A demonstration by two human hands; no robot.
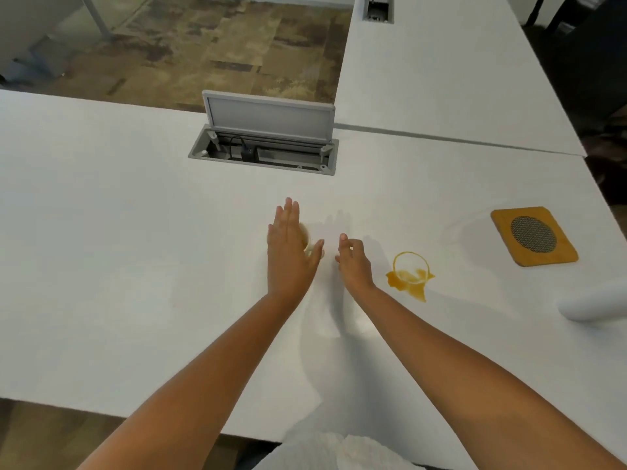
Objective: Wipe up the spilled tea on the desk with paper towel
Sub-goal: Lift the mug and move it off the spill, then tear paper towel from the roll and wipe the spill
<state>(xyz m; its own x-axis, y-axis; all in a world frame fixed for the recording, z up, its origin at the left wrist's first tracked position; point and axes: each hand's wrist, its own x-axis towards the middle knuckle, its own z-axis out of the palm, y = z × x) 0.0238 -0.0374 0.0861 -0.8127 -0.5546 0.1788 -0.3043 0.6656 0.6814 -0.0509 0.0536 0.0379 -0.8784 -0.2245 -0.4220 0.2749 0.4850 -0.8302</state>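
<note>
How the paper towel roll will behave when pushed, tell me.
The paper towel roll is probably light and apt to roll: it lies on its side under the flat left hand. Its pulled-out sheet looks thin and trails over the desk edge, so likely floppy.
</note>
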